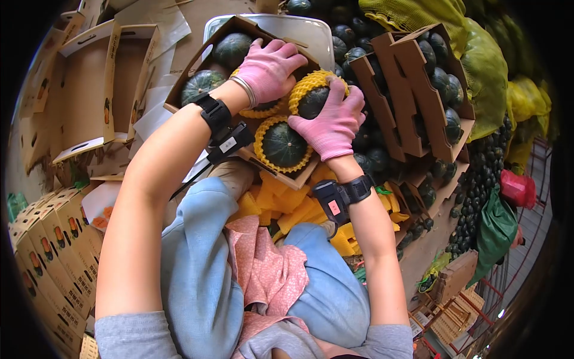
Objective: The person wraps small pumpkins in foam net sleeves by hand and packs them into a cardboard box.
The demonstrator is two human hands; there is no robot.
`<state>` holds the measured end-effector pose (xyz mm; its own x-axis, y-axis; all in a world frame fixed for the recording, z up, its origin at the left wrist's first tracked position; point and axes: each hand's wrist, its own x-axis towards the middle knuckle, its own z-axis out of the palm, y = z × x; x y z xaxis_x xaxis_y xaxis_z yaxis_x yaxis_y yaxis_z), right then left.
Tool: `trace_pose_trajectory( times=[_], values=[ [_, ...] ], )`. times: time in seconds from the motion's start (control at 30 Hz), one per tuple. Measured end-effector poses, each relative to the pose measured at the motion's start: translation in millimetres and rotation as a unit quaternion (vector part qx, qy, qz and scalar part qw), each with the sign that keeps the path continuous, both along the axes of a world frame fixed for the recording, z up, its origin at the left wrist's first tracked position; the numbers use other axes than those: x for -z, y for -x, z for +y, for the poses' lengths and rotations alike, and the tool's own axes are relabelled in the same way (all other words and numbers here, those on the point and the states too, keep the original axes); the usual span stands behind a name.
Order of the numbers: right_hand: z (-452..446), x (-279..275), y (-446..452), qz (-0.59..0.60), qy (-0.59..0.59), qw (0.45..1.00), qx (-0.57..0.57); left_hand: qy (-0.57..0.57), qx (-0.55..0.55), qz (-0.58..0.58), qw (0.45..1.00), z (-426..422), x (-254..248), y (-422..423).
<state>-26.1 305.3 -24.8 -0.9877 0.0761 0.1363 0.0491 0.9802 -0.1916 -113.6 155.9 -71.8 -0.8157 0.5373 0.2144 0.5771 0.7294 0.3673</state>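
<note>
My right hand, in a pink knit glove, grips a dark green kabocha squash wrapped in a yellow foam net, at the right side of a cardboard box. My left hand, also gloved in pink, reaches over the middle of the box with its fingers bent down; what lies under them is hidden. Below its wrist, part of another yellow foam net shows. Nearest me in the box sits a netted squash. Two bare squashes, one upper and one lower, fill the left side.
A pale plastic tub is under the box. Loose yellow foam nets lie by my knees. Flat open cartons and printed boxes are at left. Squash-filled cartons, loose squashes and green mesh sacks crowd the right.
</note>
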Motion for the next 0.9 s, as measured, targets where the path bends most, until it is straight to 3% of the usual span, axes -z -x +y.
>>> trace_pose_trajectory(
  times=[0.4,0.63,0.73,0.83,0.9],
  values=[
    [9,2,4,-0.044,0.009,0.999,-0.018,0.020,0.002,-0.005,1.000,3,-2,2],
    [15,6,3,-0.013,0.020,0.998,-0.052,0.059,-0.012,-0.130,0.990,18,-31,-5],
    [20,9,3,0.012,0.047,0.996,-0.071,0.063,0.002,-0.159,0.985,16,-35,-5],
    [32,1,5,-0.030,0.196,0.980,-0.025,0.057,0.002,-0.170,0.984,14,-36,-5],
    [42,-1,13,-0.060,0.197,0.978,-0.015,0.057,0.000,-0.172,0.984,14,-35,-5]
  ],
)
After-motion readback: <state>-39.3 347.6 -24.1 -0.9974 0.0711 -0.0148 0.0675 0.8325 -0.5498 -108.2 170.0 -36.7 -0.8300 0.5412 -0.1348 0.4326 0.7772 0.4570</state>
